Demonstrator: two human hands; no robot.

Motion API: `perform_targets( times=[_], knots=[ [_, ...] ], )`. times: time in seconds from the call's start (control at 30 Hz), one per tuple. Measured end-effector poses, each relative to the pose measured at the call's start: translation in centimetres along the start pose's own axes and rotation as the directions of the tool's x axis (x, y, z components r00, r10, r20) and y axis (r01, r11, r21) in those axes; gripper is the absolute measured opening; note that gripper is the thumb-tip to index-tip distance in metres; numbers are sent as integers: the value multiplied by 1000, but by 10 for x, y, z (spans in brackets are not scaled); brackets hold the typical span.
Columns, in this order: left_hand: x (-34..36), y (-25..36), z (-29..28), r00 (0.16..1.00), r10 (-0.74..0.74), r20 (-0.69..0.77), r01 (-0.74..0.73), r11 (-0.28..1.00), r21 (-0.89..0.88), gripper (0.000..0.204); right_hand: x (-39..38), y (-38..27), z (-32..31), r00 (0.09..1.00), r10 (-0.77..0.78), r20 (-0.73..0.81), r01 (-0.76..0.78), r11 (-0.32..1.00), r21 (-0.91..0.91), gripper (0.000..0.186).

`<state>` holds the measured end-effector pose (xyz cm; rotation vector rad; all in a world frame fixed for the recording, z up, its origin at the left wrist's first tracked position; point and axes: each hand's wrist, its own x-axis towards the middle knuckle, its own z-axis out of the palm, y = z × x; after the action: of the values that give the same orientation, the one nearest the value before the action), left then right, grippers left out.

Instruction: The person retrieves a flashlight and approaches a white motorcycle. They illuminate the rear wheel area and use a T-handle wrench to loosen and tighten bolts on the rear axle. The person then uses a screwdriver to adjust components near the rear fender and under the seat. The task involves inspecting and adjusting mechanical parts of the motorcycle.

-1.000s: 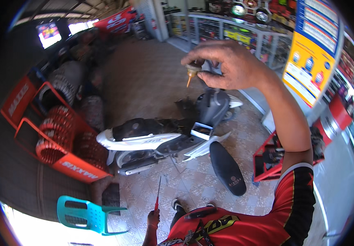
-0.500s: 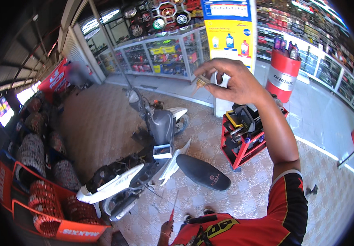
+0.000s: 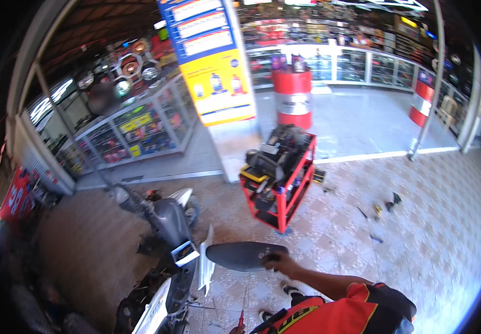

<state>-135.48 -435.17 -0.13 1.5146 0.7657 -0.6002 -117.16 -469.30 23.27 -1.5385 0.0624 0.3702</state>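
My right hand [image 3: 279,261] is lowered in front of me with its fingers curled. It sits over the near edge of a black scooter seat [image 3: 240,255] that lies on the tiled floor. Whether anything is inside the fingers is hidden. My left hand [image 3: 233,330] just shows at the bottom edge, gripping a red-handled screwdriver [image 3: 241,319] that points upward. A partly stripped white and grey scooter [image 3: 168,261] stands just left of the seat.
A red tool cart [image 3: 285,183] full of dark parts stands beyond the seat. Behind it are a pillar with a blue and yellow sign [image 3: 215,61], a red and white drum [image 3: 293,97] and glass display cases [image 3: 134,131]. Small tools [image 3: 385,206] lie on the tiles to the right.
My right hand has dropped from up high, where it held a small brass-coloured part, to beside the seat. The view has swung right toward the tool cart and shop interior.
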Motion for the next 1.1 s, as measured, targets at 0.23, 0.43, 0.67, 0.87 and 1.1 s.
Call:
perform_targets(
  times=[0.23,0.43,0.67,0.87,1.1],
  knots=[
    [29,-4,4,997,45,67,-54,988,143,25,-61,58,30,982,-9,187,42,984,-173,39],
    [21,-62,4,835,497,235,-546,704,454,31,-52,29,-21,970,-211,124,222,971,-85,39],
    [-69,-23,89,978,-206,-37,209,954,217,51,-83,-1,-145,969,-212,-129,208,977,-40,31],
    [-96,12,165,993,-118,29,100,932,349,58,-139,-11,-255,914,-299,-273,274,953,-127,26],
    [-70,37,217,994,-35,100,-4,930,367,56,-186,-69,-315,713,-538,-450,406,840,-361,27]
  ],
)
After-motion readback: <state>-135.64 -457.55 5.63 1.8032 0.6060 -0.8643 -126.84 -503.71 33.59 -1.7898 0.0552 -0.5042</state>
